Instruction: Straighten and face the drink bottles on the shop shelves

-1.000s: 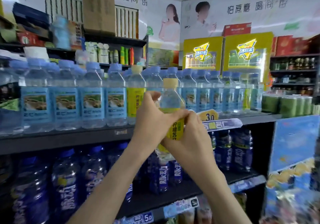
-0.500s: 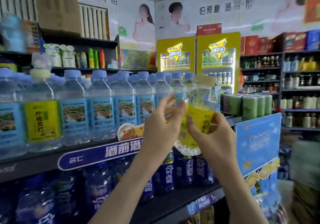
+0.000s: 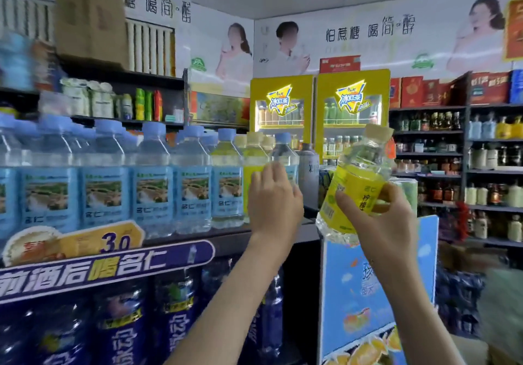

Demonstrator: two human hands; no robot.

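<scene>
Right hand (image 3: 376, 212) gripping tilted bottle (image 3: 356, 178), left hand (image 3: 276, 197) raised before shelf (image 3: 232, 240)

yellow-labelled clear bottle (image 3: 357, 192) with pale yellow cap, blue-labelled water bottles (image 3: 152, 192) with light-blue caps, dark-blue bottles (image 3: 121, 333) below

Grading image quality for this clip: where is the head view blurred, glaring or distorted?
Head view: motion blur smears the upper-left shelf goods and bottom-right corner; the yellow-labelled bottle in the right hand reads sharp; lit fridge signs glow; wide-angle bends the shelf banner.
</scene>
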